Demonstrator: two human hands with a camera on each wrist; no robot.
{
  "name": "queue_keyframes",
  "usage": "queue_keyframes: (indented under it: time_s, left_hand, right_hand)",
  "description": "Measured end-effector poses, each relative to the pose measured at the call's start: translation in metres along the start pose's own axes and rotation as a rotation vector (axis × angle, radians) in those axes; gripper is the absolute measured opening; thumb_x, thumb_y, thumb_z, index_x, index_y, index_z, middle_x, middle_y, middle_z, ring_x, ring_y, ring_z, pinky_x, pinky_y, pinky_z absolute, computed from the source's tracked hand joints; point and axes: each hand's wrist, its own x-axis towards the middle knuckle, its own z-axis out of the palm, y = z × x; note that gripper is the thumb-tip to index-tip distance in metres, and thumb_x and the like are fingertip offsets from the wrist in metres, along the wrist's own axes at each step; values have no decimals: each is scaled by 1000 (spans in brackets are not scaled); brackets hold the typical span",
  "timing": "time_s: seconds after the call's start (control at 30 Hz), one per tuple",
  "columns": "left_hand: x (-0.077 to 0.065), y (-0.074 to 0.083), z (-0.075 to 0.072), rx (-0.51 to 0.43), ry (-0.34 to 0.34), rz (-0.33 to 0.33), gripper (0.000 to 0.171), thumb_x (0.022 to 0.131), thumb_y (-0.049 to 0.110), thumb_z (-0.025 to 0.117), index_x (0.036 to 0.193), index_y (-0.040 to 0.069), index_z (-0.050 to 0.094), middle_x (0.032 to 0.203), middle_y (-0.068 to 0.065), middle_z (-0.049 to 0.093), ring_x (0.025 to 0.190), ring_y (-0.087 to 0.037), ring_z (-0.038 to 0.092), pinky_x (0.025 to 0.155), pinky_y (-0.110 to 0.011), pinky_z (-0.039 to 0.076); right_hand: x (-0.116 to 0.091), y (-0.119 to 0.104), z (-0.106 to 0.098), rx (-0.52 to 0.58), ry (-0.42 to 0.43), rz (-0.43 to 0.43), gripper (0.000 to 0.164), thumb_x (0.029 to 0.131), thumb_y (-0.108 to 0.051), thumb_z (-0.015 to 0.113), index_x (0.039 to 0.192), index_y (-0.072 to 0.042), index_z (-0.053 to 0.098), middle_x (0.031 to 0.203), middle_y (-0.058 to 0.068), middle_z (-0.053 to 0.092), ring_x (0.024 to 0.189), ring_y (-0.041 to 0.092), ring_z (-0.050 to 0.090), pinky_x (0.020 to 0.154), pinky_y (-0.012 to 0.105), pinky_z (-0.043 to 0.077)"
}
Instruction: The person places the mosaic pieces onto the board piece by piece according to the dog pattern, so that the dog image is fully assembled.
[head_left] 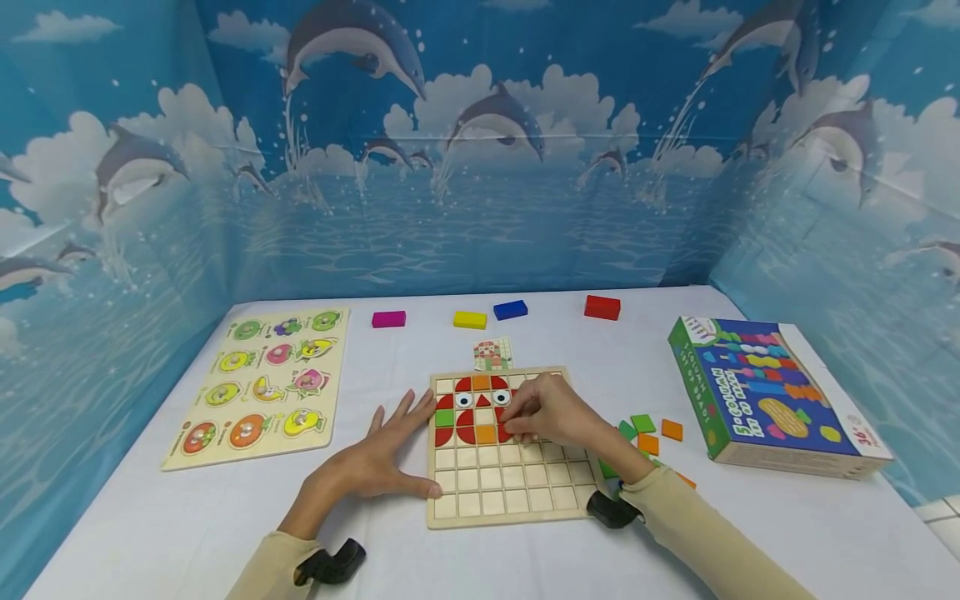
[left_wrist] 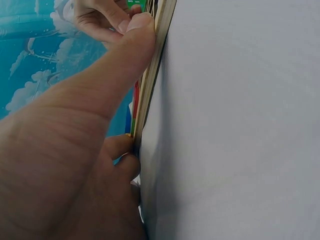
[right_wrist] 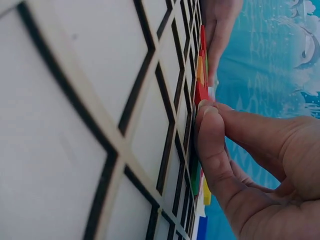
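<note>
A wooden grid board (head_left: 491,502) lies in front of me, its upper rows filled with red, green and orange tiles and two round eye tiles. My right hand (head_left: 553,410) reaches over the board's right half, thumb and fingers pinching a red tile (right_wrist: 201,92) close to the grid. Much of that tile is hidden by the fingertips. My left hand (head_left: 375,458) lies at the board's left edge with fingers spread, its thumb touching the lower left corner area. A small pattern card (head_left: 492,354) sits just beyond the board.
Loose green and orange tiles (head_left: 672,429) lie beside the right forearm. A blue toy box (head_left: 780,392) stands at the right, a fruit puzzle board (head_left: 258,383) at the left. Magenta, yellow, blue and red blocks (head_left: 602,307) line the back.
</note>
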Motion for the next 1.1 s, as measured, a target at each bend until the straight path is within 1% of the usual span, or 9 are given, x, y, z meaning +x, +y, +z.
queue_keyframes:
  time_s: [0.1,0.2,0.3,0.4,0.47,0.57,0.7,0.87,1.1]
  left_hand:
    - [0,0,0,-3,0,-3,126,75,50,98,174,20,25,182,2,11,168,-26,-7,133,-58,-12]
    - [1,0,0,-4,-1,-5,126,75,49,98,174,20,25,182,2,11,168,-26,-7,133,-58,-13]
    - [1,0,0,-4,-1,-4,126,75,49,98,174,21,25,182,3,11,168,-26,-7,133,-58,-13]
    - [1,1,0,-3,-1,-3,126,75,49,98,174,21,24,182,2,10,168,-27,-7,133,-58,-13]
    - [1,0,0,-1,-2,-6,126,75,49,98,174,21,24,182,2,10,168,-27,-7,133,-58,-13]
    - [1,0,0,1,-1,-10,126,75,50,97,174,21,24,182,2,10,168,-27,-7,133,-58,-13]
    - [1,-1,0,2,0,-12,127,75,50,97,174,22,24,182,3,10,168,-26,-7,133,-58,-13]
    - [2,-2,0,0,-2,-8,127,75,51,97,174,21,24,182,2,9,168,-26,-8,133,-57,-13]
    - [0,-1,-1,-5,-4,-4,127,75,50,97,174,20,24,182,3,10,168,-26,-8,133,-58,-13]
  right_hand:
    - [-1,-1,-1,9,-3,8,7,92,6,81,99,6,83,90,11,72,68,25,76,63,30,66]
    - [-1,-3,-3,-11,-9,6,7,93,4,81,100,6,83,90,11,74,68,25,76,64,31,66]
    - [-2,-5,-9,-89,28,18,7,94,0,81,100,2,84,91,8,76,69,21,73,66,28,64]
    - [-2,-5,-14,-186,60,34,7,96,-4,80,101,-1,85,92,5,78,66,17,68,64,24,59]
    - [-2,-3,-16,-248,56,26,9,98,-5,79,103,-2,85,95,2,78,70,14,63,66,23,54]
    - [-1,1,-16,-295,15,-17,10,99,-5,77,105,-2,84,95,2,78,74,13,58,66,23,51]
    - [-1,4,-14,-304,-1,-54,9,98,-3,77,104,-2,84,92,0,78,79,13,56,66,22,48]
    - [-2,2,-15,-312,18,-47,9,98,-4,77,103,-3,84,92,-1,77,79,14,56,66,23,49]
    - [-8,-1,-34,-306,36,-53,11,100,-6,77,107,-4,84,93,-2,77,71,14,56,62,24,49]
